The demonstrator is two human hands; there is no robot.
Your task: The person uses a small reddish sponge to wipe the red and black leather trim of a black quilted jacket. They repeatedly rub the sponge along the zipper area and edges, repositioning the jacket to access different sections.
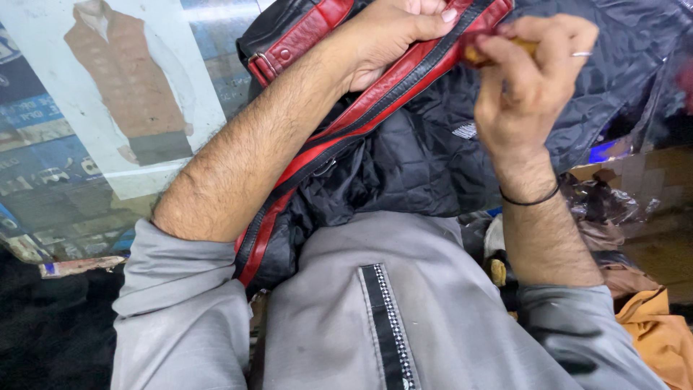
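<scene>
1. Up close in the head view, a black leather jacket with red trim lies bunched over the person's lap and chest, its quilted black lining showing in the middle.
2. The left hand has its fingers closed tight on the red-and-black edge strip of the jacket near the top of the view, the thumb pressed along the strip.
3. The right hand sits just beside it, fingers curled shut round a small yellowish tool; most of the tool is hidden, so its kind cannot be told. A ring sits on one finger and a black band circles the wrist.
4. A grey garment with a studded black placket covers the person's front below.
5. At left lies a printed sheet picturing a brown vest; at lower right, orange cloth.
</scene>
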